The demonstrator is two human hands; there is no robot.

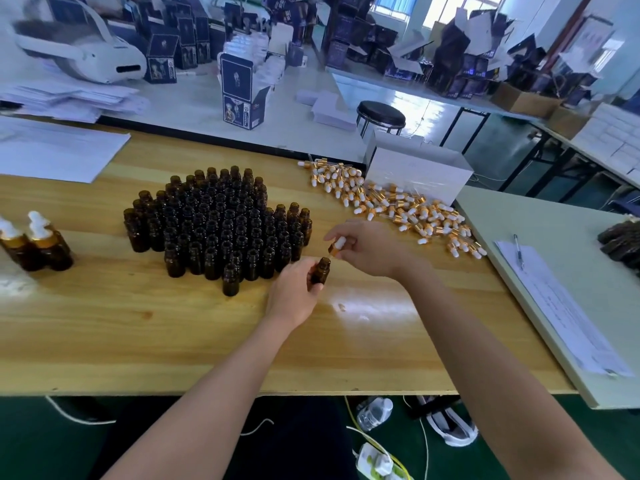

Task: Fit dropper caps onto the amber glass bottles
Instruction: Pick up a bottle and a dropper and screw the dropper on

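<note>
The bottle stands neck up over the middle of the table, with the left hand curled round it. Just over its mouth, the right hand pinches a tilted cap between thumb and fingertips. Open bottles cluster to the left, loose caps lie beyond, and capped bottles stand far left.

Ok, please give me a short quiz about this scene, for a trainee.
1. True or false: the left hand grips an amber bottle while the right hand pinches a dropper cap near its mouth.
2. From the open bottles, the pile of loose caps lies: A) to the left; B) to the right, by the white box; C) on the floor.
3. Fill in: the capped bottles stand at the far ____ side of the table.
Key: 1 true; 2 B; 3 left.
</note>
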